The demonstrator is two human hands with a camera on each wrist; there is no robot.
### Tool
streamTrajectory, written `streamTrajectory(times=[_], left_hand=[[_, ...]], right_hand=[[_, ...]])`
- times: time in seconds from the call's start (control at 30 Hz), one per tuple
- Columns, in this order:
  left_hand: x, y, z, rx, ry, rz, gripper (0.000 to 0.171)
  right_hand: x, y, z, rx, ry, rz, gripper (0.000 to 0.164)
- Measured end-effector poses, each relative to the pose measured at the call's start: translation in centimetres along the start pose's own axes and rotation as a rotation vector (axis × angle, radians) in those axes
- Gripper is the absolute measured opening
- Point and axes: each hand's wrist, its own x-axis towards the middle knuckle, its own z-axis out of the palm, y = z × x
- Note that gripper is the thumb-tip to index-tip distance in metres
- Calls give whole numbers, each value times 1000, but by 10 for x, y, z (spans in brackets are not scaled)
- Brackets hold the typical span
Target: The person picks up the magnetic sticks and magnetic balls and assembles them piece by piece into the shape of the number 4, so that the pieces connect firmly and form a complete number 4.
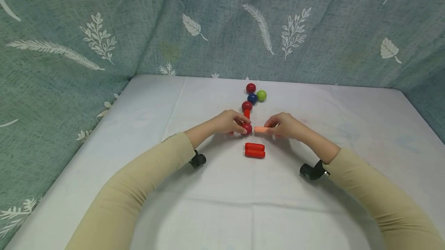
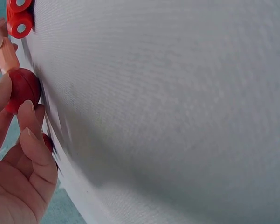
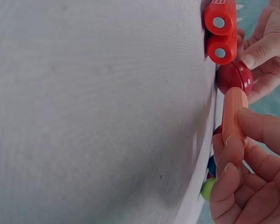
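Glossy red ball, peach rod

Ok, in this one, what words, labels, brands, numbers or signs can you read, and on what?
None can be read.
Peach stick and red ball, both held: no lettering shows.
Upper red stick, right wrist view: pale streaks at the frame edge, too cut off to tell whether they are lettering.
Backdrop cloth: white leaf prints, no words seen.

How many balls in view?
5: near red ball in the left hand; middle red ball beyond it; then blue ball, green ball to its right, far red ball farthest back. More may be hidden.
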Motion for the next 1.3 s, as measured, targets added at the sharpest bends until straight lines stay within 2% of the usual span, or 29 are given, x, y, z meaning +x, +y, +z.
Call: streamTrajectory(times=[0.57, 0.87, 1.3], left_hand=[[0, 0, 2, -17, -6, -17, 41], [0, -1, 1, -11, -12, -3, 42], [0, -2, 1, -9, -14, 9, 41]], right_hand=[[1, -2, 4, 20, 9, 3, 21], [1, -2, 4, 26, 9, -6, 21], [2, -2, 3, 27, 8, 48, 25]])
